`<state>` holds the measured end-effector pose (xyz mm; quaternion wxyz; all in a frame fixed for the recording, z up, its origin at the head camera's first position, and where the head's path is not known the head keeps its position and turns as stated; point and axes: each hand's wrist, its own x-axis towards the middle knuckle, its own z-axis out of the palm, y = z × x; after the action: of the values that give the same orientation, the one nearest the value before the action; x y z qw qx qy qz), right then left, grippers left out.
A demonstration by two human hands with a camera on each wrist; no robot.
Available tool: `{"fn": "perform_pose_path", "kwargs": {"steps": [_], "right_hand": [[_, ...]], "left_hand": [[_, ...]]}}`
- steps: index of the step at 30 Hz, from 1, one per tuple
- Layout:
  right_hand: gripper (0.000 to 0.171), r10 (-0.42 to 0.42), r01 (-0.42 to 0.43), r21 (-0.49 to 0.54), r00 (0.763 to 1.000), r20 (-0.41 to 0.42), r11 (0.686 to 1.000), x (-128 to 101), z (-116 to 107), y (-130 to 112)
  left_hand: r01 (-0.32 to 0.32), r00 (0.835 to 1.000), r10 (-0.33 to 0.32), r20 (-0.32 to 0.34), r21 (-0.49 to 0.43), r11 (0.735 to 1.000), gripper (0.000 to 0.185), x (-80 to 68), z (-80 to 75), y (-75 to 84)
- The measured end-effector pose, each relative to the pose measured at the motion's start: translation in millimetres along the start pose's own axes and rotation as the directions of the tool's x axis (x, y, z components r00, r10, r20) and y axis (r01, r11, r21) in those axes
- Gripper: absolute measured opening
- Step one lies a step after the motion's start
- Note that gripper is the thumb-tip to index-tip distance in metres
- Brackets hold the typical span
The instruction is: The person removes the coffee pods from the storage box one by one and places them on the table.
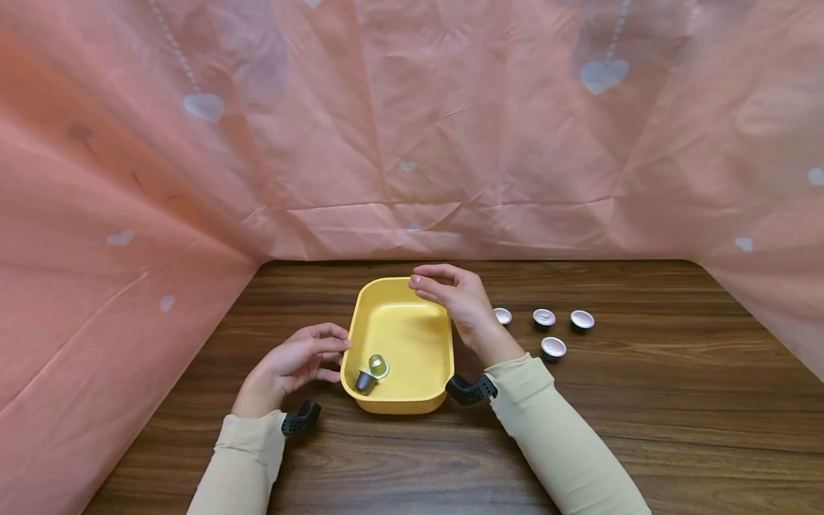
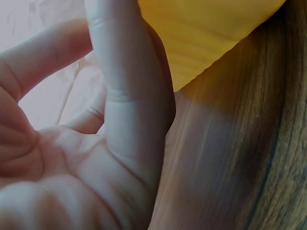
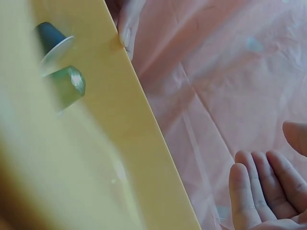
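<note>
A yellow plastic tub (image 1: 404,406) stands on the wooden table. Inside its near left corner lie a green coffee capsule (image 1: 377,365) and a dark coffee capsule (image 1: 365,383); both show in the right wrist view too. My left hand (image 1: 291,363) is at the tub's left side, fingertips against the rim and the thumb lower down near the wall. Over the tub's far right rim hovers my right hand (image 1: 465,304), its fingers extended and the thumb apart from them, with nothing held. The right wrist view shows that palm bare.
To the right of the tub, several coffee capsules (image 1: 543,317) stand on the table (image 1: 644,408) with their silver lids up, one partly hidden behind my right hand. A pink curtain (image 1: 438,143) with pale hearts hangs behind the table and along its sides.
</note>
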<state>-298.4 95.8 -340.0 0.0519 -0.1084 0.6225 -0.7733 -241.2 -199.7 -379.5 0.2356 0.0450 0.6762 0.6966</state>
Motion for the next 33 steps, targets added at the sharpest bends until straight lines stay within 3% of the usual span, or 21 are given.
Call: {"fn": "perform_pose_path", "kwargs": {"steps": [16,27,33], "right_hand": [[0.034,-0.016,0.017,-0.048,1.000,0.018,0.999,5.8,10.2,-13.0],[0.029,0.018,-0.013,-0.209,1.000,0.023,0.978,15.1,20.7,-8.6],[0.027,-0.009,0.022,-0.363,0.999,0.038,0.931,20.4,30.8,-9.7]], "left_hand": [[-0.004,1.000,0.004,-0.019,-0.005,1.000,0.006,1.1,0.5,0.3],[0.007,1.000,-0.008,-0.025,-0.014,1.000,0.005,1.1,2.2,0.2],[0.007,1.000,-0.007,-0.027,-0.013,1.000,0.004,0.7,1.7,-0.1]]}}
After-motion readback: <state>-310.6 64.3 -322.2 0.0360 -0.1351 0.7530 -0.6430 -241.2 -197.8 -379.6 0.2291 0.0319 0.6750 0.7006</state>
